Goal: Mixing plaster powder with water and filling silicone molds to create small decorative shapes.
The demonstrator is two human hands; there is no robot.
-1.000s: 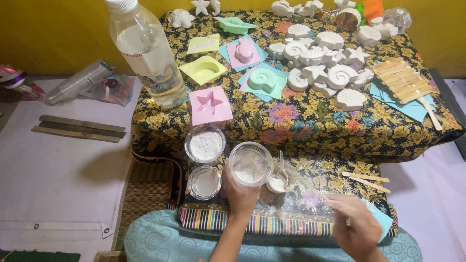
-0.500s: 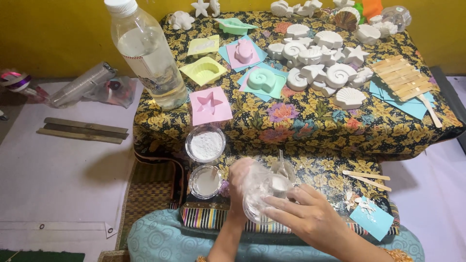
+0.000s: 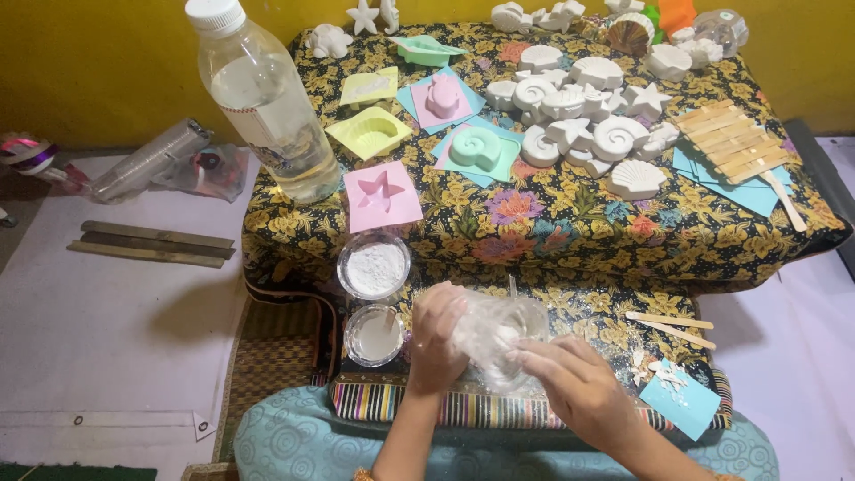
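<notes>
My left hand (image 3: 436,338) grips the left side of a clear plastic cup (image 3: 499,334) smeared with white plaster, held low over the patterned cloth (image 3: 552,223). My right hand (image 3: 579,383) closes on the cup's right and near side. A thin stick (image 3: 512,287) pokes up from behind the cup. Just left of my left hand stand two clear cups: one with white powder (image 3: 374,265) and one with white liquid (image 3: 374,334). A pink star mould (image 3: 381,194) lies beyond them.
A large water bottle (image 3: 267,98) stands at the cloth's left corner. Yellow (image 3: 370,134), green (image 3: 479,150) and pink moulds, several white plaster shells (image 3: 579,107) and wooden sticks (image 3: 730,142) cover the far side. Two sticks (image 3: 668,325) and a blue paper (image 3: 681,401) lie to the right.
My right hand came in from the right and took hold of the cup. The cup dropped lower and tilted between both hands.
</notes>
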